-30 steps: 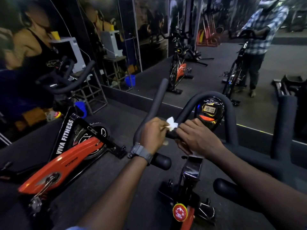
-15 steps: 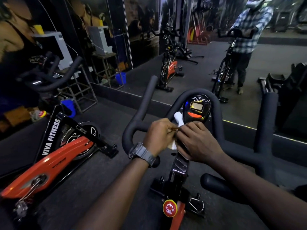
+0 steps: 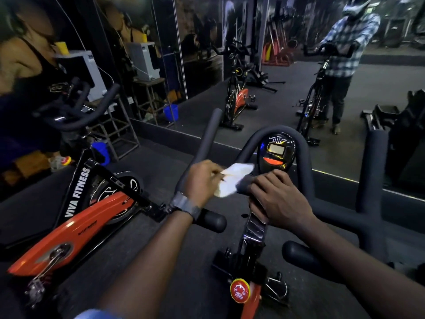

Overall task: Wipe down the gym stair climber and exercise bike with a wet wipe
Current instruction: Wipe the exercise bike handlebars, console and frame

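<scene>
A white wet wipe (image 3: 232, 179) is pinched in my left hand (image 3: 203, 179) and drapes over the middle of the exercise bike's black padded handlebar (image 3: 305, 162). My right hand (image 3: 277, 199) rests closed over the handlebar stem just below the small console (image 3: 277, 150) with its lit display. A watch sits on my left wrist. The bike's red resistance knob (image 3: 239, 290) shows low in the middle.
A second orange and black bike marked VIVA FITNESS (image 3: 76, 203) stands close on the left. A wall mirror (image 3: 264, 77) ahead reflects both bikes and a person in a checked shirt. A metal stand (image 3: 119, 125) and a blue bucket (image 3: 101, 151) sit left of the mirror.
The wipe has spread out wider across the handlebar and my left hand has drawn slightly left, apart from my right hand. The view has shifted a little.
</scene>
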